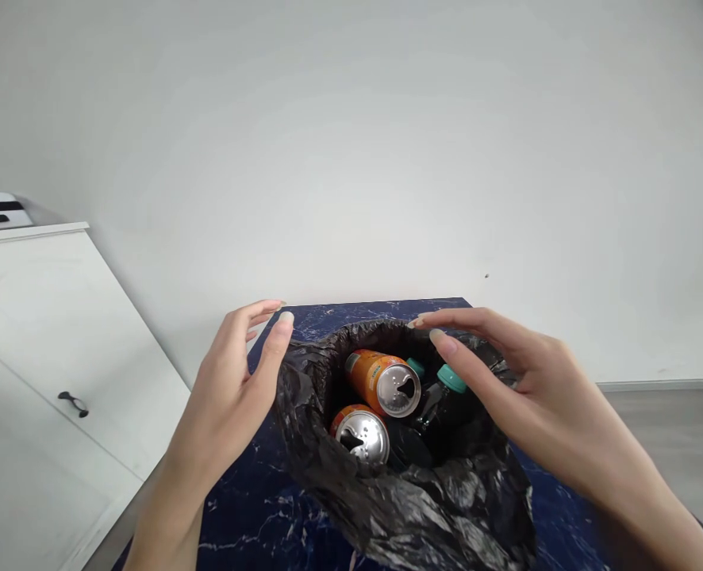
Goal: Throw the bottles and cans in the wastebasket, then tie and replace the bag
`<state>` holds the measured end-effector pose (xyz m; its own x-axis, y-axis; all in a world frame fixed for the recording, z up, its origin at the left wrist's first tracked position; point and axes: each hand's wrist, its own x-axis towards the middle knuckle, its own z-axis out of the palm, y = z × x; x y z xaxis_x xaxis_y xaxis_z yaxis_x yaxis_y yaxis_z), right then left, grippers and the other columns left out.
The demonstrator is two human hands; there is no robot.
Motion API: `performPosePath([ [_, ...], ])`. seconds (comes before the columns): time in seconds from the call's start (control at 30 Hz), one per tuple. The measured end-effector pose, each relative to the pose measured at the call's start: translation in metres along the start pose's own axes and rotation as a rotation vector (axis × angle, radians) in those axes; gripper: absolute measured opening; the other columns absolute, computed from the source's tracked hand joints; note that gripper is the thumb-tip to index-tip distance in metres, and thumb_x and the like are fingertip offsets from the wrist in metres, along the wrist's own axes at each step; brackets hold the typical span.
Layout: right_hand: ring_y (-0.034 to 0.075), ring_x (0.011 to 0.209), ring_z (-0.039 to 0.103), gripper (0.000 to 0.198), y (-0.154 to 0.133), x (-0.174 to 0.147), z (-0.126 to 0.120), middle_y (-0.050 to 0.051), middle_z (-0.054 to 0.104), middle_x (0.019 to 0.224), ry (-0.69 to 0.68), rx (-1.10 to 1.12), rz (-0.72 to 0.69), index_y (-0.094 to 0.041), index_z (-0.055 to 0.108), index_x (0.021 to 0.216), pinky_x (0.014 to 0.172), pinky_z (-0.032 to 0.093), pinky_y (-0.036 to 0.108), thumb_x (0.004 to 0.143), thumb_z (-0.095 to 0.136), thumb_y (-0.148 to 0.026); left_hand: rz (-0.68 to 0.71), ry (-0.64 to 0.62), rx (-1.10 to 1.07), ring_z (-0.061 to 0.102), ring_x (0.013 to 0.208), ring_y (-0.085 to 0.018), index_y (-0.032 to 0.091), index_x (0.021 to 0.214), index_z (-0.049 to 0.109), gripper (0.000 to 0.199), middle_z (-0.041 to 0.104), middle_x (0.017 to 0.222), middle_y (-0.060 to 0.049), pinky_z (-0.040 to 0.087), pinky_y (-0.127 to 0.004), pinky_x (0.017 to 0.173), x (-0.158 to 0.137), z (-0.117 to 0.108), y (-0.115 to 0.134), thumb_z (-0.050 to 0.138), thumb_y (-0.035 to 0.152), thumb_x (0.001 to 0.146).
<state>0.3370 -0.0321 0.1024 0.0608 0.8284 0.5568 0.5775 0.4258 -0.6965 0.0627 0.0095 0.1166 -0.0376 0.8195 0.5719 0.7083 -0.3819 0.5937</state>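
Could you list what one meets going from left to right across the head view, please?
White cabinet with its dark handle → left hand → black bag holding orange cans and a teal-capped bottle → right hand.

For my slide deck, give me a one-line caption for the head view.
Two open hands, left and right, flank a black bag holding two orange cans.

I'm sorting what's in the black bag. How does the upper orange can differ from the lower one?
The upper orange can shows its orange side along with its top, while the lower orange can shows mostly its silver top and only a rim of orange. The upper orange can lies nearer the teal-capped bottle; the lower orange can sits nearer the bag's front edge. Both are opened and lie tilted.
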Motion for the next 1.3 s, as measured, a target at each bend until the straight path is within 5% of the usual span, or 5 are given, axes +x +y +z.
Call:
performPosePath([
  [0.3,0.03,0.122,0.071,0.046,0.071,0.033,-0.001,0.01,0.076,0.128,0.062,0.136,0.157,-0.027,0.074,0.117,0.107,0.057,0.049,0.098,0.06,-0.066,-0.167,-0.361,-0.25,0.077,0.072,-0.028,0.032,0.138,0.067,0.06,0.079,0.087,-0.007,0.059,-0.038,0.061,0.018,-0.006,-0.056,0.037,0.071,0.104],
  [0.6,0.032,0.097,0.079,0.045,0.101,0.034,0.006,0.008,0.082,0.108,-0.407,0.394,0.422,-0.029,0.08,0.112,0.078,0.067,0.045,0.098,0.057,-0.065,-0.232,-0.39,-0.555,0.059,0.059,-0.016,0.032,0.14,0.06,0.054,0.063,0.078,0.001,0.048,-0.027,0.052,0.016,0.021,-0.023,0.074,0.051,0.092],
  [0.8,0.03,0.093,0.078,0.05,0.083,0.033,0.003,0.006,0.079,0.112,-0.089,0.671,0.531,-0.031,0.064,0.131,0.079,0.064,0.04,0.086,0.079,-0.047,-0.164,-0.214,-0.684,0.04,0.052,-0.01,0.029,0.128,0.061,0.042,0.043,0.068,0.007,0.035,-0.023,0.046,0.009,0.027,-0.016,0.076,0.036,0.089],
  [1.17,0.005,0.065,0.054,0.055,0.051,0.036,-0.029,-0.009,0.051,0.076,0.547,1.159,0.318,-0.024,0.061,0.087,0.064,0.053,0.012,0.043,0.083,0.001,-0.138,-0.001,-1.109,0.039,0.055,-0.008,0.027,0.102,0.063,0.041,0.034,0.066,0.009,0.038,-0.018,0.05,0.016,0.019,-0.022,0.084,0.009,0.072],
  [1.3,0.011,0.069,0.058,0.039,0.062,0.02,-0.051,-0.003,0.058,0.081,0.617,0.885,0.276,-0.026,0.069,0.085,0.053,0.053,0.018,0.055,0.082,-0.004,-0.23,-0.051,-1.107,0.034,0.058,-0.008,0.025,0.099,0.064,0.04,0.028,0.07,0.008,0.037,-0.017,0.052,0.025,0.012,-0.034,0.085,0.006,0.07],
])
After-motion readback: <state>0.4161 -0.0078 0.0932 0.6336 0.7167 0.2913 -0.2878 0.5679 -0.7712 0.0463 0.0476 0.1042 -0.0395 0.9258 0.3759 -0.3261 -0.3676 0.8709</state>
